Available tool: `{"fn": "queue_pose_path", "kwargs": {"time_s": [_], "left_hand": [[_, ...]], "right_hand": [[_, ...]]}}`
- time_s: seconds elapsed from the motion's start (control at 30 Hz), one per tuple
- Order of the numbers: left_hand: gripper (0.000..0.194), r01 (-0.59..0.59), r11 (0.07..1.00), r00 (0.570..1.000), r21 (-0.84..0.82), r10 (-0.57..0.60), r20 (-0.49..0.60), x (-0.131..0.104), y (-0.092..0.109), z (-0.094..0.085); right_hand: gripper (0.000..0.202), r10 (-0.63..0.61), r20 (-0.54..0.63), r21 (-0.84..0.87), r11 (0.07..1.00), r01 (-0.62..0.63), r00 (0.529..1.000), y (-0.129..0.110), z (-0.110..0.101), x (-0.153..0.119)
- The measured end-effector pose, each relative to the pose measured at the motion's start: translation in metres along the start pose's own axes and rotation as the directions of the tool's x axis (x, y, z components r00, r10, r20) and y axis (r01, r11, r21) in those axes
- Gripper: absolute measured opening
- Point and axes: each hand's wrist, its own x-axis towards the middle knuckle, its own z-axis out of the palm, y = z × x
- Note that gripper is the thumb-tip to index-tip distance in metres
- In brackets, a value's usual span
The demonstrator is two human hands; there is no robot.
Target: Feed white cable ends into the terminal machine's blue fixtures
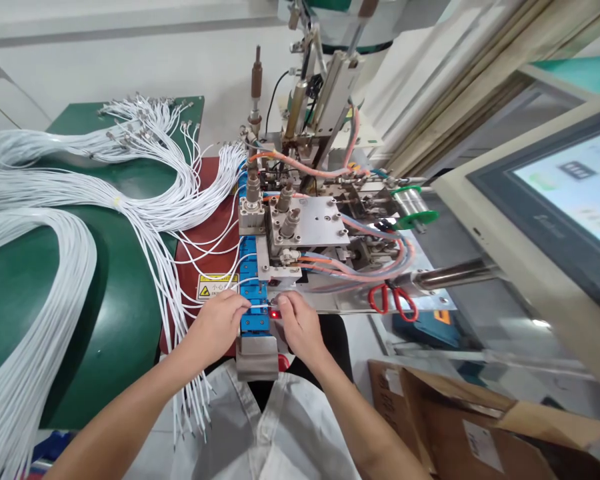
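My left hand pinches a thin white cable at the left side of the blue fixture strip. The cable lies across a blue block, and my right hand is closed on its end at the strip's right side, beside a small red light. Other white cables run from the large bundle on the left into blue blocks farther up the strip. The fingertips of my right hand partly hide the cable's end.
The metal machine with hoses stands beyond my hands. Red-handled scissors and a wire spool are to the right, near a screen. A cardboard box stands at lower right. The green table bears cable bundles.
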Motion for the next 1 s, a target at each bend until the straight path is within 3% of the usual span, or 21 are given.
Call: {"fn": "queue_pose_path", "kwargs": {"time_s": [0.17,0.5,0.77,1.0], "left_hand": [[0.019,-0.06,0.998,0.998,-0.003,0.059,-0.028,0.0,-0.001,0.0],[0.02,-0.092,0.994,0.995,0.053,0.093,-0.019,0.0,-0.001,0.002],[0.022,-0.048,0.99,0.998,0.13,0.042,0.051,-0.003,0.002,0.004],[0.024,-0.126,0.933,0.992,0.338,0.116,0.051,-0.007,0.005,0.002]], "right_hand": [[0.031,-0.086,0.023,-0.122,0.989,0.088,0.996,-0.007,0.001,0.006],[0.031,-0.05,-0.067,0.074,0.996,0.054,0.997,-0.002,0.016,0.001],[0.031,-0.061,-0.07,0.122,0.99,0.069,0.996,0.003,0.023,0.001],[0.032,-0.057,-0.032,0.142,0.988,0.061,0.998,0.004,0.019,0.004]]}}
